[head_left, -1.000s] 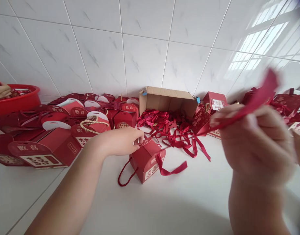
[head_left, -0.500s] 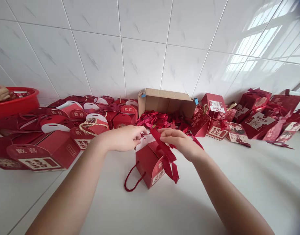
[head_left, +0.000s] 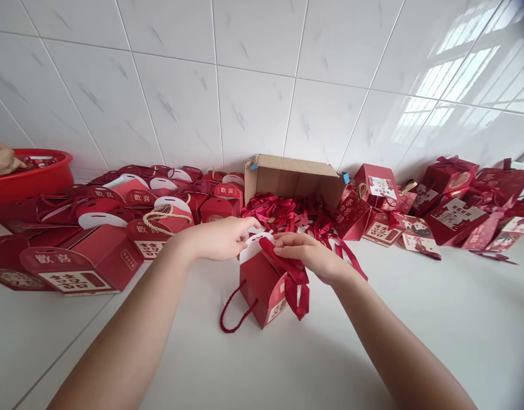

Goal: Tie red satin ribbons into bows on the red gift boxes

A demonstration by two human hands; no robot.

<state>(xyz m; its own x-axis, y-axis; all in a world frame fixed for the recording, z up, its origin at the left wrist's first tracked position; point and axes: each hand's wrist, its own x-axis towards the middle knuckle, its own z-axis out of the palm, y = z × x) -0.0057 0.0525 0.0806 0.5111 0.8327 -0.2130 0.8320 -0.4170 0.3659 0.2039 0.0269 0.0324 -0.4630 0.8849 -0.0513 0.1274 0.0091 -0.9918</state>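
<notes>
A small red gift box [head_left: 262, 282] with a rope handle stands on the white table in front of me. Its top flap [head_left: 252, 247] shows a white inner face. My right hand [head_left: 302, 253] pinches a red ribbon [head_left: 283, 261] over the top of the box, and the ribbon's loops hang down the box's right side. My left hand [head_left: 228, 236] is at the upper left of the box, beside the white flap, with fingers partly curled; whether its fingertips grip the flap is hidden.
Behind the box lies a cardboard carton [head_left: 294, 166] on its side, with red ribbons [head_left: 287, 209] spilling out. Red boxes [head_left: 117, 253] crowd the left, more [head_left: 454, 219] the right. At far left, another person's hand [head_left: 1, 160] reaches into a red basin [head_left: 35, 179].
My right hand has moved slightly down and left with the ribbon, which now lies lower across the box top. The view has shifted a little.
</notes>
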